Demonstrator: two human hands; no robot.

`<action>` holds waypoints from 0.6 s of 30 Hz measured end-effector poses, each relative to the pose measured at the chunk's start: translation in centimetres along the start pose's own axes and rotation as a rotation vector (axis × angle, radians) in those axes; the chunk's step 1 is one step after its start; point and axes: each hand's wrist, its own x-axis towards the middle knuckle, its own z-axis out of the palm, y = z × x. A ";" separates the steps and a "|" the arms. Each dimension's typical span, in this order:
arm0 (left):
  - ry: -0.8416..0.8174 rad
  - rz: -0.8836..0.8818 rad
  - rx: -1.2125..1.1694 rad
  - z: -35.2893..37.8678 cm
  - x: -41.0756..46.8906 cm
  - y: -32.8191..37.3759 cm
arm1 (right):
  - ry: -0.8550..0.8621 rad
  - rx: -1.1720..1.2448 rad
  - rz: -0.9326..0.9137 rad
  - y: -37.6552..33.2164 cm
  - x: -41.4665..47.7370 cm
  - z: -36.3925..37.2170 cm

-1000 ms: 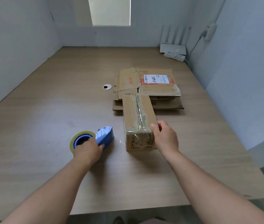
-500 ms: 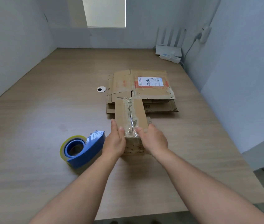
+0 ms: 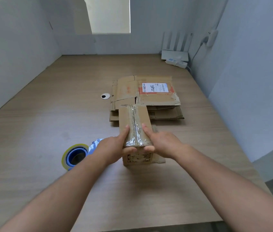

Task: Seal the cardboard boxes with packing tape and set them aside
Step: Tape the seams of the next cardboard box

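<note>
Small cardboard box (image 3: pixel 133 118) sits on the wooden table (image 3: pixel 48 114), centre, long axis running away from the person. A clear tape strip (image 3: pixel 134 131) runs along the top seam and wraps over the near edge.

Left hand (image 3: pixel 112 149): a finger (image 3: pixel 125 133) laid straight on the box top, just left of the seam; thumb (image 3: pixel 130 150) pressed on the near end face. Right hand (image 3: pixel 164 144) mirrors it: finger (image 3: pixel 146 131) straight on top right of the seam, thumb (image 3: pixel 149 149) on the end face. The near top edge of the box lies between fingers and thumbs. Both hands press flat, not wrapped around it. Remaining fingers are hidden beside the box.

Blue tape dispenser (image 3: pixel 75 156) with its roll lies on the table just left of the left wrist, not touched.

Flattened cardboard stack (image 3: pixel 127 89), with a shipping label (image 3: pixel 155 87), lies behind the box; the box's far end overlaps its near edge in view. Cable grommet (image 3: pixel 105 96) is left of the stack. Router (image 3: pixel 174 54) and power strip (image 3: pixel 176 61) sit in the far right corner.
</note>
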 end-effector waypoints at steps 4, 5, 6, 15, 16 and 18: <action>-0.091 0.045 0.061 -0.6 0.3 -0.7 | -0.101 0.058 -0.076 1.5 -0.4 -0.2; -0.123 0.055 0.060 -0.9 0.4 -1.0 | -0.113 0.066 -0.092 1.6 -0.4 -0.4; -0.149 0.068 0.059 -1.2 0.4 -1.2 | -0.122 0.061 -0.105 1.6 -0.3 -0.6; -0.269 0.114 0.065 -3.5 1.1 -3.3 | 0.019 -0.322 -0.231 1.6 -0.4 -3.5; -0.236 0.132 0.117 -3.6 1.2 -3.3 | 0.048 -0.339 -0.243 1.5 -0.3 -3.2; -0.167 0.151 0.185 -3.2 1.4 -3.2 | 0.094 -0.359 -0.263 1.6 0.0 -2.6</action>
